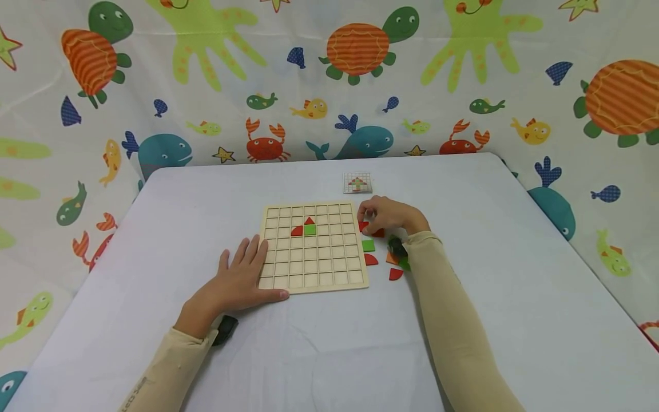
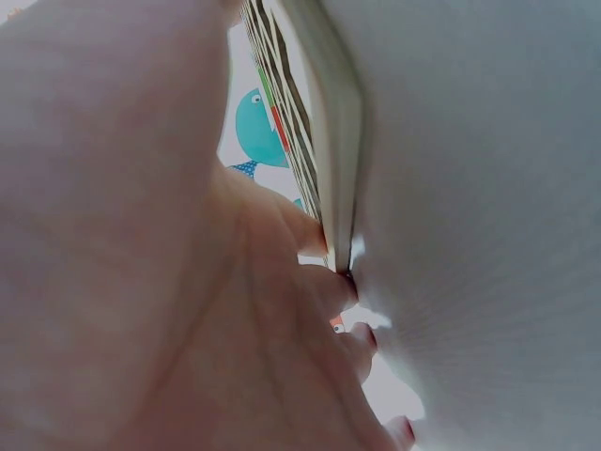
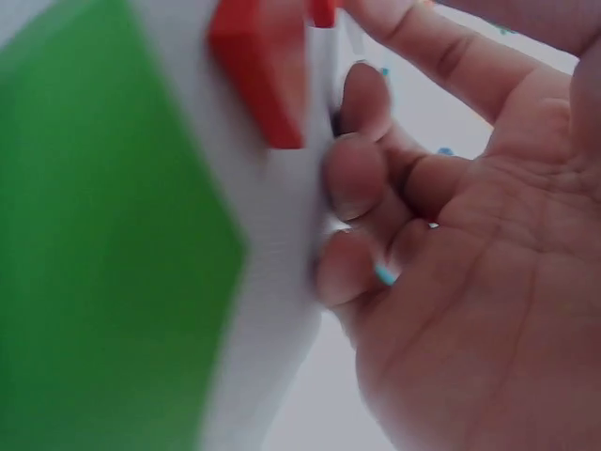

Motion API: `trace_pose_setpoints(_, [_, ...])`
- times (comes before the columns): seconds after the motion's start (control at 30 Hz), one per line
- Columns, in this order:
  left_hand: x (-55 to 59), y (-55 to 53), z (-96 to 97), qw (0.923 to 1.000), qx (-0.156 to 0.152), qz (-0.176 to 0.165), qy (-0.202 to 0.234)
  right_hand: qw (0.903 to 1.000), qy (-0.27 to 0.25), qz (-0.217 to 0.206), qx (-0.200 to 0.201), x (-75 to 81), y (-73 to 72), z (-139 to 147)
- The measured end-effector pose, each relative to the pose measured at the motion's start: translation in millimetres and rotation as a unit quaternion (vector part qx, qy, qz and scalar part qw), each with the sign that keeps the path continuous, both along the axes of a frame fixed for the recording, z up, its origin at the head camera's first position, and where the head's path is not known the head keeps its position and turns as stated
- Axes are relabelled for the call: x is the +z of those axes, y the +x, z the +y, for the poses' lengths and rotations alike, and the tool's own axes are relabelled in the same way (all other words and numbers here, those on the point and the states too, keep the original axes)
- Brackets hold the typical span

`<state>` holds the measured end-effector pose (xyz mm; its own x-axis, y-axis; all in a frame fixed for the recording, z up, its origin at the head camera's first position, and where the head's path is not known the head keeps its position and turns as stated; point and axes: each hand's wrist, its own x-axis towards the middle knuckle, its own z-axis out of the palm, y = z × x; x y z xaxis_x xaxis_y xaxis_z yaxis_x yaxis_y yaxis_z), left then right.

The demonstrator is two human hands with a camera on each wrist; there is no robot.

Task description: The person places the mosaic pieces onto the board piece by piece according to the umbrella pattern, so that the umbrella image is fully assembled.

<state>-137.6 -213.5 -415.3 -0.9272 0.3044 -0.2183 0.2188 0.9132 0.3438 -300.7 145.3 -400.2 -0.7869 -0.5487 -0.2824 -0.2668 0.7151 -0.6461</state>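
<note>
A square wooden grid board [image 1: 329, 274] lies on the table. On it are a red triangle [image 1: 309, 221], a green square [image 1: 309, 229] and a red quarter-circle [image 1: 297, 231]. My left hand [image 1: 234, 286] rests at the board's left side, fingers straight, thumb at the near left corner. In the left wrist view the board's edge [image 2: 340, 141] stands against the fingers. My right hand [image 1: 388, 214], fingers bent, pinches a red piece [image 1: 362, 226] just right of the board. In the right wrist view part of that piece [image 3: 323, 11] shows by the fingertips.
Right of the board lie a green square [image 1: 368, 245], a red quarter-circle [image 1: 370, 260], another red quarter-circle [image 1: 395, 274], and an orange piece [image 1: 392, 258], partly under the right wrist. A small pattern card [image 1: 357, 183] lies behind the board. A printed cloth [image 1: 216, 114] hangs behind the table.
</note>
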Motion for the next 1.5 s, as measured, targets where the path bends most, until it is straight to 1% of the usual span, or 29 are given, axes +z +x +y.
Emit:
trace_pose_setpoints(0.17, [2.0, 1.4, 0.5, 1.0000, -0.001, 0.000, 0.002, 0.9996, -0.027, 0.001, -0.007, -3.6, -2.6, 2.6])
trace_pose_setpoints(0.37, [4.5, 3.4, 2.1, 1.0000, -0.001, 0.004, 0.000, 0.9989, -0.040, -0.003, -0.024, -1.3, 0.4, 2.7])
trace_pose_setpoints(0.57, [2.6, 2.6, 0.8, 1.0000, -0.002, 0.004, 0.000, 0.9970, -0.060, -0.002, -0.048, -1.0, 1.5, 4.8])
trace_pose_setpoints(0.67, [1.1, 1.4, -0.4, 1.0000, 0.000, 0.004, 0.001, 0.9947, -0.080, 0.010, -0.064, -1.6, 0.2, 5.6])
trace_pose_setpoints(0.77, [0.8, 0.7, -0.7, 1.0000, 0.000, 0.005, -0.002, 0.9890, -0.118, 0.021, -0.087, -3.1, -1.4, 6.0])
trace_pose_setpoints(0.93, [2.9, -0.6, 1.6, 1.0000, -0.005, 0.005, 0.000, 0.9725, -0.187, 0.028, -0.136, -5.2, -1.4, 7.7])
trace_pose_setpoints(1.07, [3.5, -0.7, 2.8, 0.9999, -0.009, 0.005, -0.005, 0.9545, -0.250, 0.009, -0.162, -6.0, 0.0, 6.9])
trace_pose_setpoints(1.13, [2.8, -0.4, 2.5, 0.9999, -0.008, 0.004, -0.008, 0.9418, -0.288, -0.012, -0.173, -6.6, 0.2, 4.9])
trace_pose_setpoints(1.2, [2.3, -0.4, 2.5, 0.9999, -0.007, 0.004, -0.009, 0.9266, -0.328, -0.031, -0.182, -6.4, 0.7, 1.6])
trace_pose_setpoints(1.27, [2.2, -0.3, 2.3, 0.9999, -0.007, 0.005, -0.006, 0.9105, -0.365, -0.045, -0.189, -5.8, 1.0, -2.2])
trace_pose_setpoints(1.33, [1.9, 0.2, 2.3, 1.0000, -0.005, 0.005, -0.004, 0.8985, -0.391, -0.050, -0.193, -5.1, 0.9, -6.1])
trace_pose_setpoints(1.37, [2.2, 0.5, 2.6, 1.0000, -0.005, 0.006, -0.004, 0.8945, -0.400, -0.051, -0.193, -4.9, 0.8, -7.9])
trace_pose_setpoints(1.4, [2.6, 0.8, 2.8, 1.0000, -0.004, 0.006, -0.003, 0.8927, -0.404, -0.052, -0.193, -4.7, 0.7, -9.3])
trace_pose_setpoints(1.43, [2.6, 0.9, 2.9, 1.0000, -0.003, 0.007, -0.004, 0.8925, -0.404, -0.051, -0.193, -4.4, 0.8, -10.7])
trace_pose_setpoints(1.5, [2.5, 1.2, 3.4, 1.0000, -0.003, 0.006, -0.005, 0.8954, -0.398, -0.049, -0.193, -4.2, 0.7, -13.6])
